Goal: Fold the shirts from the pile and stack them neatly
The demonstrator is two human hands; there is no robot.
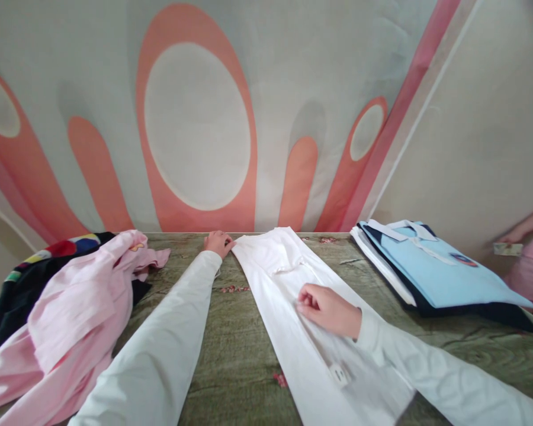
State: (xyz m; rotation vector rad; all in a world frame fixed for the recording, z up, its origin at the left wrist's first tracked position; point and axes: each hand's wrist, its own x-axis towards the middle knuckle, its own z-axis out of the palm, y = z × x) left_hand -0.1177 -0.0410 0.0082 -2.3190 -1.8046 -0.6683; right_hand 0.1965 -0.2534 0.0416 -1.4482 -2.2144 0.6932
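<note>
A long white garment (266,296), folded into a narrow strip, lies lengthwise on the table; I cannot make out whether it is a shirt or trousers. Its small label (339,374) shows near the front. My left hand (219,243) is closed at the far left corner, fingertips pinching the cloth's edge. Lower down, over the middle of the strip, my right hand (331,310) is closed with curled fingers touching an inner fold of the same garment. Its exact hold is partly hidden by the fingers.
On the left lies a loose heap with a pink garment (82,307) and a black garment (4,325). A folded stack with a light blue garment (453,266) on top is at right. Behind the wooden table (231,367) rises a patterned backdrop (275,71). Another person's hand (510,236) shows far right.
</note>
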